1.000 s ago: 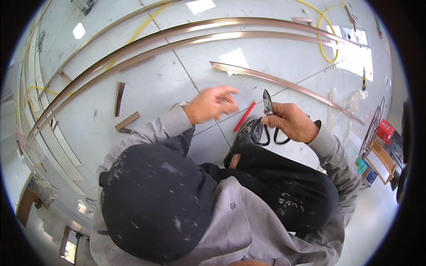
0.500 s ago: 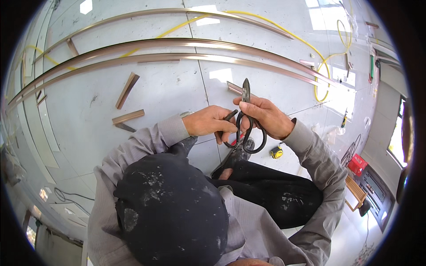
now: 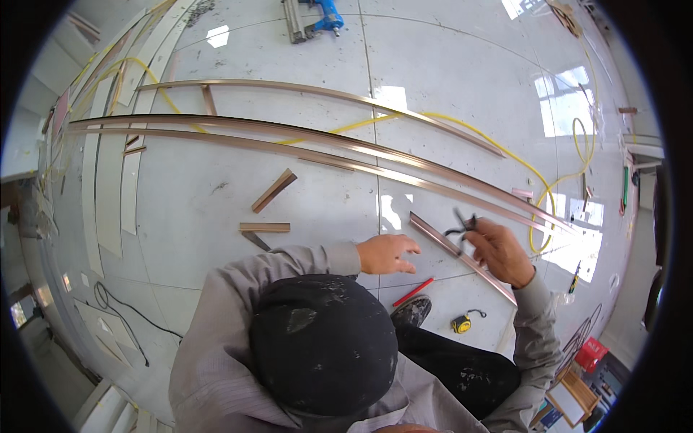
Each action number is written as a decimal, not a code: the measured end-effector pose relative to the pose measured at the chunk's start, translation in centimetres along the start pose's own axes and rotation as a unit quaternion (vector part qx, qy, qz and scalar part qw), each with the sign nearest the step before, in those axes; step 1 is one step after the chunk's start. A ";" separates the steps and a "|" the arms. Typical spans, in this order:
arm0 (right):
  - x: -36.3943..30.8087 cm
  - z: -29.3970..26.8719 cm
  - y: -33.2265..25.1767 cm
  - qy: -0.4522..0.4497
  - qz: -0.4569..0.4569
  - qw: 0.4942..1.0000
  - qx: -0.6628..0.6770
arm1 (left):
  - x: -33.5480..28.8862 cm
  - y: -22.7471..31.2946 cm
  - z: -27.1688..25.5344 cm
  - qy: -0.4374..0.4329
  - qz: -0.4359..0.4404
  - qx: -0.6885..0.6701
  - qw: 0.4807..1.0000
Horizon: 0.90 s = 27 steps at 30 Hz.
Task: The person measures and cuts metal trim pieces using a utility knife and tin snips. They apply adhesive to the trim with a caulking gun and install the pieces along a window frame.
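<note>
My right hand (image 3: 503, 252) is closed round the black handle of a pair of shears (image 3: 462, 231), partly smeared by motion. Below them a bronze-coloured metal trim strip (image 3: 494, 281) slants across the floor; whether the shears touch it I cannot tell. My left hand (image 3: 390, 254) hangs over the floor to the left of that strip, fingers apart and holding nothing. Near my shoe, a red pencil-like stick (image 3: 413, 291) lies on the tiles. A yellow-and-black tape measure (image 3: 461, 324) rests to the right of my foot.
Long metal trim strips (image 3: 289, 140) stretch across the floor ahead, with a yellow hose (image 3: 505, 151) running under and beyond them. Short offcuts (image 3: 274, 190) lie at left. A blue nail gun (image 3: 326, 16) is at the far edge. White panels (image 3: 108, 195) lie far left.
My left hand has let go of the shears and spread its fingers. My right hand has carried the shears to the right, over the trim strip. The view has shifted, showing more floor ahead.
</note>
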State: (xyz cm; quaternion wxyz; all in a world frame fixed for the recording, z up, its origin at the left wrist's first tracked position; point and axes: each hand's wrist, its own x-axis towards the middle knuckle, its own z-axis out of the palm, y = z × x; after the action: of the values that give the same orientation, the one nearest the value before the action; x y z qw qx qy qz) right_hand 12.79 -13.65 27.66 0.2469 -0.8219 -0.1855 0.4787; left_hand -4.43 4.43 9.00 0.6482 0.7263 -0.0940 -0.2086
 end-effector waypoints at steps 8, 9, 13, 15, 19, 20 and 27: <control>5.1 2.0 7.2 0.157 -0.093 0.906 -0.381 | 5.3 -3.6 5.8 0.062 0.148 0.435 0.886; 5.7 2.7 8.3 0.140 -0.089 0.906 -0.389 | 5.7 -4.3 6.2 0.072 0.140 0.462 0.873; 7.2 4.0 11.7 0.047 -0.026 0.879 -0.473 | 7.5 -7.7 6.9 0.055 0.149 0.483 0.861; 7.9 4.3 12.2 0.064 -0.061 0.893 -0.441 | 7.9 -8.7 7.6 0.089 0.140 0.461 0.872; 9.1 5.4 10.4 -0.004 -0.043 0.902 -0.430 | 7.9 -8.6 8.5 0.142 0.117 0.455 0.871; 9.4 5.8 9.6 -0.017 -0.048 0.895 -0.443 | 7.7 -8.4 8.6 0.138 0.113 0.440 0.880; 11.3 8.1 6.6 -0.028 -0.074 0.861 -0.503 | 7.7 -8.7 8.2 0.129 0.046 0.268 0.954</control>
State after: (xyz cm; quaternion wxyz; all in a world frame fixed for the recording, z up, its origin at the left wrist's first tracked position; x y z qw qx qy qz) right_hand 11.47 -11.00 12.56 -0.1705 -0.8044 -0.4684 0.3231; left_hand -2.21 -4.90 -1.57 0.4453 0.8889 -0.0957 -0.0500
